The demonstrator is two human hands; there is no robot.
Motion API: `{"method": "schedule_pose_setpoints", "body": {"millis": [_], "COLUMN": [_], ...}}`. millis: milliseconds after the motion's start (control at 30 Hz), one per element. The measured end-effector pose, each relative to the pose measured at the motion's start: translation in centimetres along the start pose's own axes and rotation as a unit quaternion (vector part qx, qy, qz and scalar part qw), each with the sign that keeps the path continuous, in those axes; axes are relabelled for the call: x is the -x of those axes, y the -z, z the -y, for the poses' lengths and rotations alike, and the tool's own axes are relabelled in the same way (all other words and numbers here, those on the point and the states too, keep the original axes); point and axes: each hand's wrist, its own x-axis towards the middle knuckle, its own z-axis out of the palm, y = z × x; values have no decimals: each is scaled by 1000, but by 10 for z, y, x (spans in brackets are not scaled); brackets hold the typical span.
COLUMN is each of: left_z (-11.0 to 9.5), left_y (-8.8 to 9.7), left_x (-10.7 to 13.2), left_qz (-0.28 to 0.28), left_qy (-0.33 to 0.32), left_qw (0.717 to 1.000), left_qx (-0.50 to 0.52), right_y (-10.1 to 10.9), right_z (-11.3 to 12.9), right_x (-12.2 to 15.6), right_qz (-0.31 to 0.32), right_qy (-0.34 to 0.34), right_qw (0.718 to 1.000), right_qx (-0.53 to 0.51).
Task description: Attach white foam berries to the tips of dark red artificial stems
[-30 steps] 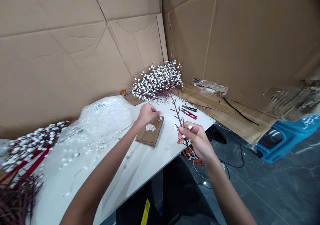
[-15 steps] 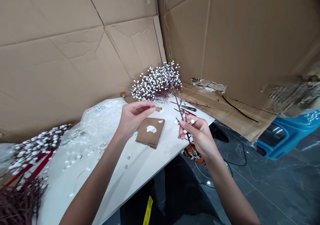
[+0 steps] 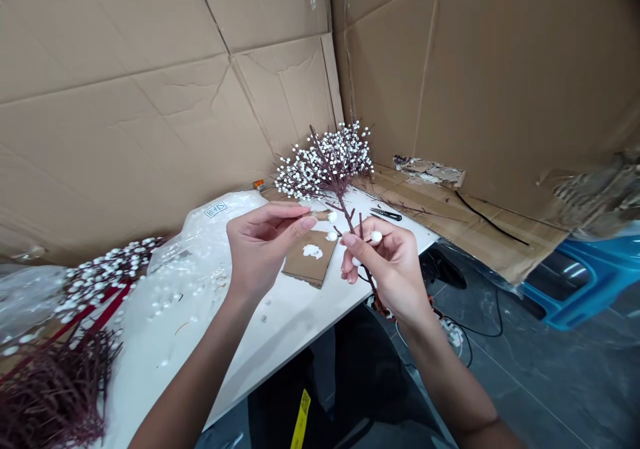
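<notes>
My left hand (image 3: 263,252) pinches a small stick-like piece (image 3: 320,215) tipped with white paste, held above a brown cardboard scrap (image 3: 310,260) smeared with a white blob. My right hand (image 3: 385,267) grips a thin dark red twig (image 3: 350,221) carrying a few white berries, close to the left hand's fingertips. Behind the twig stands a dense bunch of white-berried stems (image 3: 325,167). A clear plastic bag of loose white beads (image 3: 210,256) lies to the left of my left hand.
The white tabletop (image 3: 270,322) holds black-handled snips (image 3: 386,214). More berry stems (image 3: 100,286) and dark red twigs (image 3: 55,399) lie at lower left. Cardboard sheets (image 3: 125,109) line the walls. A blue plastic stool (image 3: 580,282) stands on the dark floor at right.
My left hand has risen off the cardboard scrap, carrying the small stick toward the twig. My right hand holds the twig more upright, and the view has shifted slightly.
</notes>
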Motion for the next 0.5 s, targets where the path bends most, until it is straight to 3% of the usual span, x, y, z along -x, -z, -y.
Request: {"method": "schedule_pose_setpoints", "body": {"millis": [500], "left_z": [-6], "left_y": [-5], "left_x": [5], "left_qz": [-4], "left_qy": [-55], "left_qw": [998], "left_qx": [-39], "right_y": [1], "right_z": [2], "right_x": [7], "right_qz": [-17], "right_qy": [11], "right_qw": [999], "right_qx": [26]}}
